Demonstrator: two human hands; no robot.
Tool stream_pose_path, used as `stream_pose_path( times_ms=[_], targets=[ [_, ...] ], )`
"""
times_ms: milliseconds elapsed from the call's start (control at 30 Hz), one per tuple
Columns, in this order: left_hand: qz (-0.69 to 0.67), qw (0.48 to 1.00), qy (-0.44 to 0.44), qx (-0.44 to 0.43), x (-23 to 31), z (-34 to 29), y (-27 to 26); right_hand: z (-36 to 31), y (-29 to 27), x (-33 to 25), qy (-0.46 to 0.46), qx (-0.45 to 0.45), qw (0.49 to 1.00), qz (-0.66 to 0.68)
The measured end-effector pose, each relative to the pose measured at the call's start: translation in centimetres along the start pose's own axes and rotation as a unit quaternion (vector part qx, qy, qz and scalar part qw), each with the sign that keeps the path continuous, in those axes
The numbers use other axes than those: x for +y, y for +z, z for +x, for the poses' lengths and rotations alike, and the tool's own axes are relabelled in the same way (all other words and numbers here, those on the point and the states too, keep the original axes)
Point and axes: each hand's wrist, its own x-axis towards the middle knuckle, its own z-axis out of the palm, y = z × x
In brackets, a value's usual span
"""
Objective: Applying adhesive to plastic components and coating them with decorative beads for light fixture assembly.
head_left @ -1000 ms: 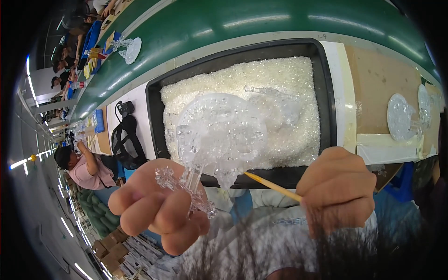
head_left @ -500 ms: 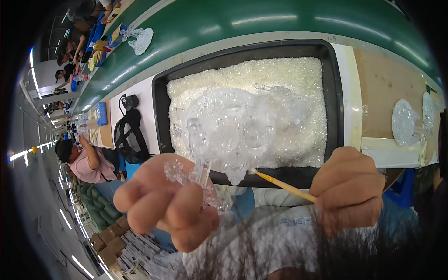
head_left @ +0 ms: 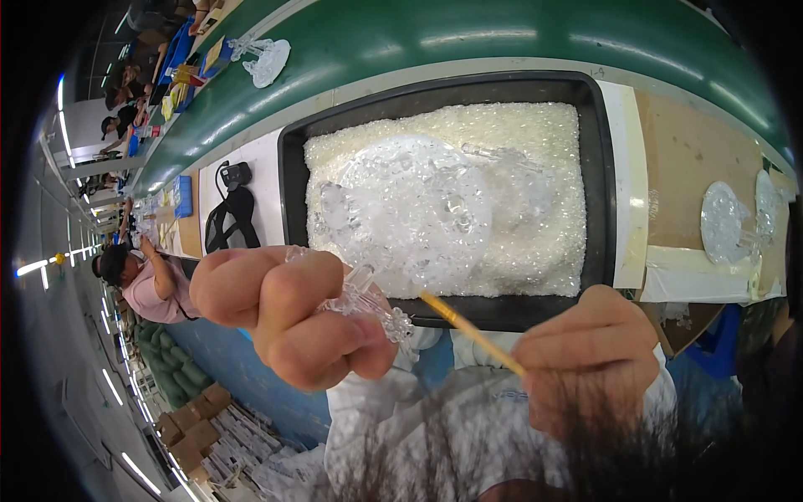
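Note:
My left hand (head_left: pixel 288 318) is closed around a clear, knobbly plastic-like ornament (head_left: pixel 368 308), whose lower part my fingers hide. A broad clear disc (head_left: pixel 410 217), seemingly joined to that ornament, spreads out beyond the hand over a black tray (head_left: pixel 443 81) of glittering white granules (head_left: pixel 552 217). My right hand (head_left: pixel 590 360) grips a thin paintbrush (head_left: pixel 477 330) with a wooden handle and yellow ferrule. The brush slants up to the left, its tip by the disc's near edge; whether they touch I cannot tell. Another clear piece (head_left: pixel 514 171) lies among the granules.
Similar clear ornaments with round discs (head_left: pixel 723 222) stand on the brown board at the right. Another clear ornament (head_left: pixel 268 63) rests on the green bench (head_left: pixel 351 50). A black strap (head_left: pixel 232 219) lies left of the tray. A person in pink (head_left: pixel 155 280) works at the left.
My left hand has risen slightly and turned, and the disc has tilted to show more of its face. My right hand and the brush have shifted left, the tip slightly up.

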Motion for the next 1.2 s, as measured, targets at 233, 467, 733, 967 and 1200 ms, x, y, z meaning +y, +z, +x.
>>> stream_pose_path(
  times_ms=[233, 467, 733, 967, 1200],
  targets=[
    [-0.030, 0.999, -0.006, 0.017, -0.6, -0.4, -0.6, 0.6, 1.5, -0.6, 0.041, 0.105, 0.993, -0.038],
    [-0.063, 0.988, -0.040, 0.137, -0.4, -0.5, 1.1, 0.7, 0.0, -0.1, 0.038, 0.061, 0.996, 0.049],
    [-0.134, 0.980, -0.044, 0.139, -0.9, -2.1, 1.6, 0.0, 0.1, 0.7, 0.017, 0.057, 0.993, 0.104],
    [-0.124, 0.973, -0.010, 0.195, -1.3, -1.0, 1.9, 0.6, 1.1, 1.2, 0.018, 0.179, 0.972, 0.152],
    [-0.161, 0.962, 0.004, 0.219, -1.0, -0.8, 2.2, 1.7, 1.6, 0.7, 0.103, 0.069, 0.984, 0.130]
  ],
)
